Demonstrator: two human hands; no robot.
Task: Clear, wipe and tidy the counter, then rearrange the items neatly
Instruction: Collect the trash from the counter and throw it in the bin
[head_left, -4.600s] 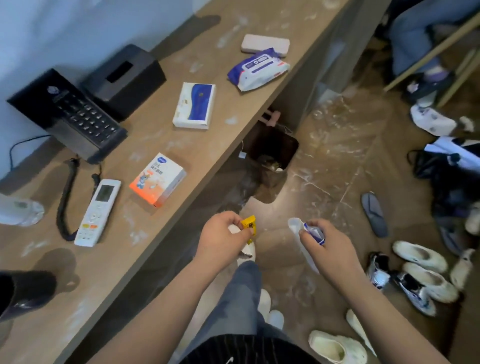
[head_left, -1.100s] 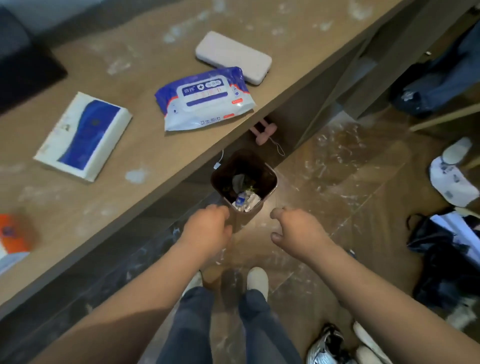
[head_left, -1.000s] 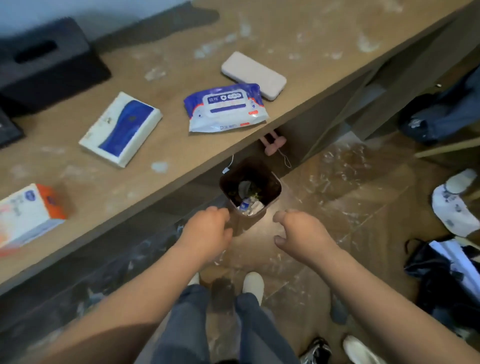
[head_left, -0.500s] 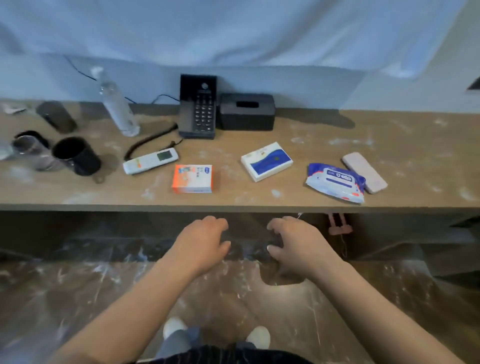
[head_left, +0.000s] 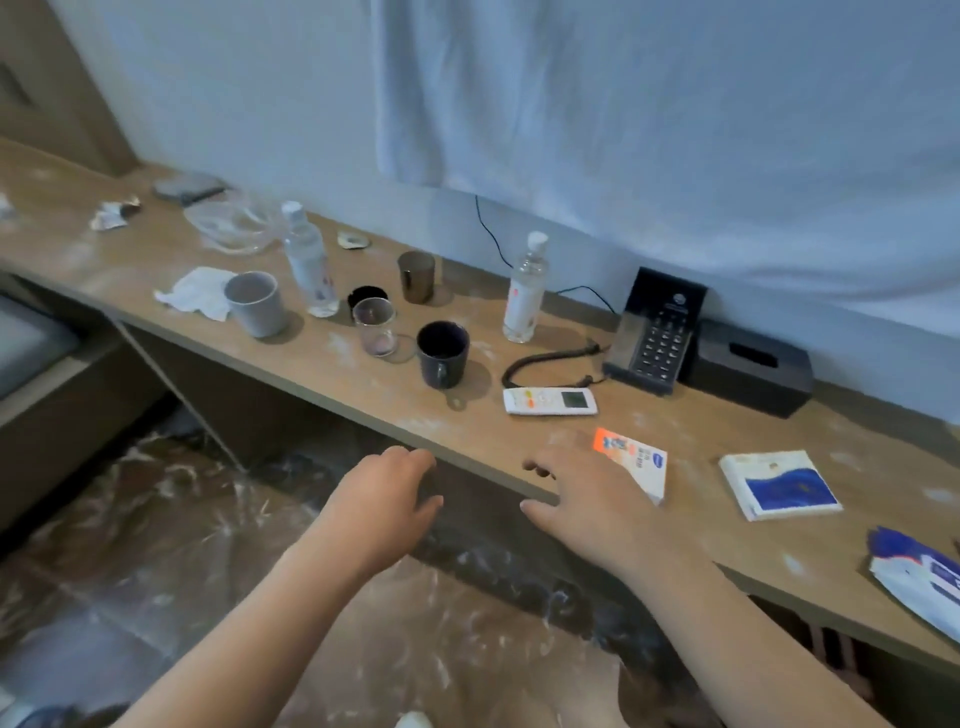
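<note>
dusty wooden counter (head_left: 363, 387), round mugs

On the counter (head_left: 701, 431), the mug (head_left: 442, 353) sits near frame centre; the remote (head_left: 549, 401) lies right of it, the telephone (head_left: 655, 332) further upper right.

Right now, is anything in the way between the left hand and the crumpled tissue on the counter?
Yes, the grey cup. It stands beside the crumpled tissue, on the side nearer the left hand. A straight reach would probably bump it.
</note>
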